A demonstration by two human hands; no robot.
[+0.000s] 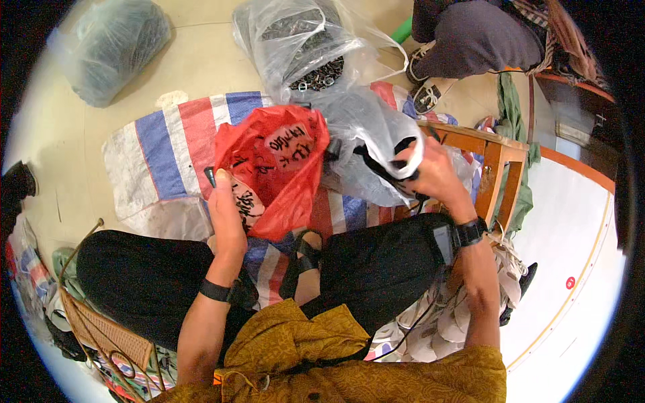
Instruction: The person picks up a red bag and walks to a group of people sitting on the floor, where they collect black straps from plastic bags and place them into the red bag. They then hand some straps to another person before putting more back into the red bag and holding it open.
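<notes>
My left hand is closed in a pinch on a small black piece, slim and shiny along one edge. It is beside an open red plastic bag with dark handwriting, which holds several small black bits and a pale written patch. My right hand reaches into the mouth of a clear plastic bag. Its fingers are curled and partly hidden among dark pieces, so what they grip is unclear.
A red, white and blue striped woven sheet lies under the bags. Beyond stand a clear bag of small black parts and a full grey plastic bag. A wooden stool is at right, with another person's leg behind.
</notes>
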